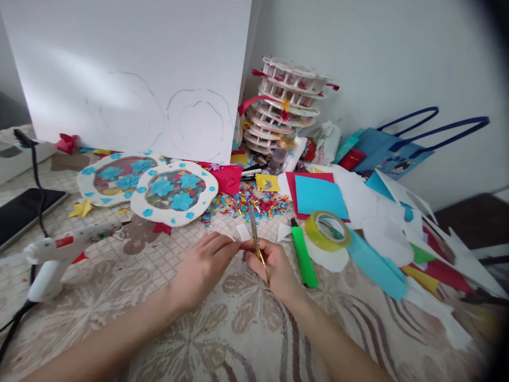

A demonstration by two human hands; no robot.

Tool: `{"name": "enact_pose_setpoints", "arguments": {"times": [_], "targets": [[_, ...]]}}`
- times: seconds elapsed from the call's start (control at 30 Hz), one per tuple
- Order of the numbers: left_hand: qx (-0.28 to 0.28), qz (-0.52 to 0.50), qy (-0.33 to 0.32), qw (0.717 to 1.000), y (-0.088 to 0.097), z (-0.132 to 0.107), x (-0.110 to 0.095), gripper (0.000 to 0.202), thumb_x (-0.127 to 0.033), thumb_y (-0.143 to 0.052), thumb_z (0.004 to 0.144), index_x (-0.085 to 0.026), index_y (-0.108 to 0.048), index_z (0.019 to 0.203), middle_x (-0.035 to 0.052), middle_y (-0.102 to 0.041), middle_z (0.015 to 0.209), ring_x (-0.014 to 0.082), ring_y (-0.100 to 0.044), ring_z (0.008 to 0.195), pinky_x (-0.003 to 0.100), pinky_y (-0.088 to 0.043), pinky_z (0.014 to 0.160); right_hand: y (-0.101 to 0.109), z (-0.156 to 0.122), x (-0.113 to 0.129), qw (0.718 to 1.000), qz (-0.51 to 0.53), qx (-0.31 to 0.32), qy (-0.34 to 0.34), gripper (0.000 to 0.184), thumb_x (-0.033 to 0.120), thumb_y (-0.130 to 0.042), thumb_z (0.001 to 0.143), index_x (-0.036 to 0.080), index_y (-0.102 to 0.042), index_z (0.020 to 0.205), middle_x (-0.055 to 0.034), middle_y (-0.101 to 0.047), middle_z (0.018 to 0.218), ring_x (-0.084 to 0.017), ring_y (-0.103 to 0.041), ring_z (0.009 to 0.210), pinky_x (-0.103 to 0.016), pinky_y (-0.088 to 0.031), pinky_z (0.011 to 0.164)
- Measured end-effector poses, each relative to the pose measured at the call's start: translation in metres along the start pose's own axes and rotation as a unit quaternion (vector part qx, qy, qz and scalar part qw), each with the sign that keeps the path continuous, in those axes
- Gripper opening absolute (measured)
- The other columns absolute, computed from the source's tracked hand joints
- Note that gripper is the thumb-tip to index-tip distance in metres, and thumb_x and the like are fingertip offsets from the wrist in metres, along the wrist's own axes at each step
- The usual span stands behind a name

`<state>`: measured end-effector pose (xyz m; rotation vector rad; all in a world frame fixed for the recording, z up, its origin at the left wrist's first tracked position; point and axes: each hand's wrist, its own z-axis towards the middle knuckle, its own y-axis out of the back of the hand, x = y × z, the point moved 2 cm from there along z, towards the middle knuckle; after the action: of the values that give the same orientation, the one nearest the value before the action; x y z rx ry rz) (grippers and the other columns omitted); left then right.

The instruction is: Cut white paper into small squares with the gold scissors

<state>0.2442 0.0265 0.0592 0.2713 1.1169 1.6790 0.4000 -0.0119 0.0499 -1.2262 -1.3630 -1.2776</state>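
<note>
My right hand is wrapped round a pair of gold-handled scissors, whose blades point away from me. Fingertips of my left hand are pinched together and meet the right hand's fingers beside the scissors; what they hold, if anything, is too small to make out. Just beyond the fingertips is a small white paper strip. Behind the blades lies a heap of tiny coloured paper bits. A green box cutter rests right of my right hand, next to a roll of yellowish clear tape.
Two white rings with blue paper flowers lie at the left, near a white glue gun with a black cord and a phone. A tiered white craft stands behind. Blue paper, scraps and a blue bag fill the right.
</note>
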Motion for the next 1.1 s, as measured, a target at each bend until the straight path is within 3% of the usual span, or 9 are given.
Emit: {"name": "enact_pose_setpoints", "arguments": {"times": [0.13, 0.2, 0.4, 0.57, 0.87, 1.1], "targets": [[0.085, 0.117, -0.026, 0.989, 0.000, 0.005, -0.006, 0.016, -0.014, -0.048, 0.089, -0.010, -0.064, 0.088, 0.0088, -0.064, 0.079, 0.0252, -0.057, 0.073, 0.040, -0.050, 0.062, -0.004, 0.000, -0.006, 0.997, -0.064, -0.016, 0.033, 0.011, 0.024, -0.056, 0.077, 0.015, -0.063, 0.077, 0.0000, -0.056, 0.068, -0.012, -0.048, 0.060, -0.023, -0.037, 0.055], [0.098, 0.131, -0.018, 0.986, -0.001, 0.007, -0.006, 0.019, -0.013, -0.047, 0.089, -0.011, -0.064, 0.082, 0.0084, -0.063, 0.075, 0.0250, -0.057, 0.069, 0.039, -0.049, 0.059, -0.005, -0.001, -0.007, 0.997, -0.070, -0.015, 0.033, 0.011, 0.024, -0.056, 0.078, 0.015, -0.063, 0.077, 0.0002, -0.056, 0.067, -0.012, -0.048, 0.059, -0.023, -0.037, 0.055], [0.021, -0.076, 0.118, 0.990, -0.002, 0.004, 0.009, 0.014, -0.011, -0.050, 0.087, -0.014, -0.064, 0.086, 0.0050, -0.065, 0.081, 0.0175, -0.060, 0.075, 0.029, -0.049, 0.067, 0.001, -0.002, -0.002, 0.999, 0.017, 0.005, -0.033, 0.022, 0.028, -0.058, 0.078, 0.014, -0.065, 0.094, 0.0037, -0.051, 0.060, -0.009, -0.042, 0.051, -0.020, -0.033, 0.049], [0.019, -0.152, 0.183, 0.971, -0.004, 0.000, 0.014, 0.015, -0.013, -0.053, 0.086, -0.018, -0.066, 0.091, 0.0020, -0.067, 0.083, 0.0128, -0.060, 0.069, 0.023, -0.047, 0.059, 0.005, -0.004, -0.002, 0.999, 0.022, 0.006, -0.046, 0.025, 0.030, -0.060, 0.077, 0.013, -0.065, 0.094, 0.0035, -0.052, 0.059, -0.009, -0.043, 0.049, -0.020, -0.033, 0.047], [0.016, -0.062, 0.102, 0.993, -0.008, -0.004, 0.007, 0.016, -0.017, -0.050, 0.090, -0.016, -0.066, 0.093, 0.0058, -0.066, 0.085, 0.0185, -0.061, 0.079, 0.030, -0.050, 0.070, -0.002, -0.004, -0.001, 1.000, 0.010, 0.000, -0.025, 0.021, 0.026, -0.059, 0.076, 0.012, -0.064, 0.090, 0.0019, -0.052, 0.065, -0.010, -0.044, 0.056, -0.022, -0.034, 0.052], [0.111, 0.123, 0.038, 0.985, -0.002, 0.002, -0.004, 0.017, -0.015, -0.047, 0.089, -0.015, -0.060, 0.078, 0.0068, -0.062, 0.075, 0.0222, -0.056, 0.071, 0.035, -0.048, 0.062, -0.008, -0.004, -0.010, 0.996, -0.089, -0.014, 0.021, 0.014, 0.025, -0.056, 0.078, 0.015, -0.064, 0.081, 0.0004, -0.057, 0.067, -0.012, -0.049, 0.058, -0.023, -0.040, 0.056]]}}
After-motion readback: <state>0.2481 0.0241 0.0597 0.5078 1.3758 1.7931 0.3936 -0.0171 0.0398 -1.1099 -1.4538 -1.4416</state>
